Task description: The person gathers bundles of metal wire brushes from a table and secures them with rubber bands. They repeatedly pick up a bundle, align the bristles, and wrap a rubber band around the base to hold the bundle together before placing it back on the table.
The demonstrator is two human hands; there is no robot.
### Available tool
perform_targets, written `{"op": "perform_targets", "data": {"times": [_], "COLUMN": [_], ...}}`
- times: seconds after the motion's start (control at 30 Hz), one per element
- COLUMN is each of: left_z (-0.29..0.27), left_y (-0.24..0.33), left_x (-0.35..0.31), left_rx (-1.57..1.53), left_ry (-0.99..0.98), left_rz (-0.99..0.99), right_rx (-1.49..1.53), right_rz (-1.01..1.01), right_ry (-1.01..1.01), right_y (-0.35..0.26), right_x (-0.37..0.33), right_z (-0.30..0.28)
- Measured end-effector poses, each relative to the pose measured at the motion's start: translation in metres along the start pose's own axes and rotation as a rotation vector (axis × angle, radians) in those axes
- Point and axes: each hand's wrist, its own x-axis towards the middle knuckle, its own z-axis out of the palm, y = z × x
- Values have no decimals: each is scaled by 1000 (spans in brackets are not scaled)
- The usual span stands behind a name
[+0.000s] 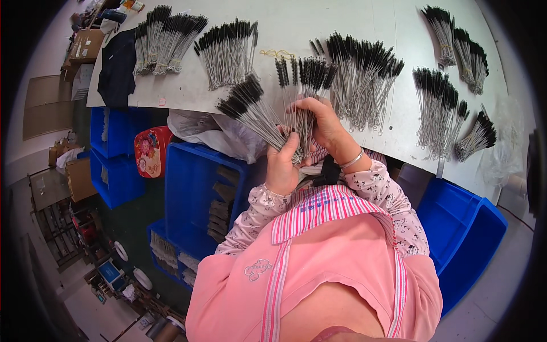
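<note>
Holding the fanned brushes (268, 111) above the tabletop (364, 23) edge, your left hand (283, 165) clenched on the stems, right hand (319, 122) pinching some, you could drop loose ones into the blue bin (194, 194) below.

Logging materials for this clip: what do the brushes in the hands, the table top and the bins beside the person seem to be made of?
Brushes: thin, silvery, shiny stems, likely twisted metal wire; matte black bristle tips, probably synthetic. Both the left hand and the right hand grip the fanned bundle. Table top: smooth off-white sheet with seams, maybe laminate or painted board. Bins: glossy, uniformly blue, moulded walls, likely plastic.
</note>
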Motion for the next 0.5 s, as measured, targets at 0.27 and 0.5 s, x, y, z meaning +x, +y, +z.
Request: {"op": "perform_targets", "data": {"times": [0.27, 0.5], "left_z": [0, 0], "left_y": [-3, -1], "left_x": [4, 6], "left_rx": [193, 255], "left_ry": [-28, -122], "left_rz": [140, 183], "right_rx": [61, -95], "right_rz": [-58, -70], "right_ry": [-4, -82], "right_y": [5, 2], "right_x": [5, 2], "right_z": [-3, -2]}}
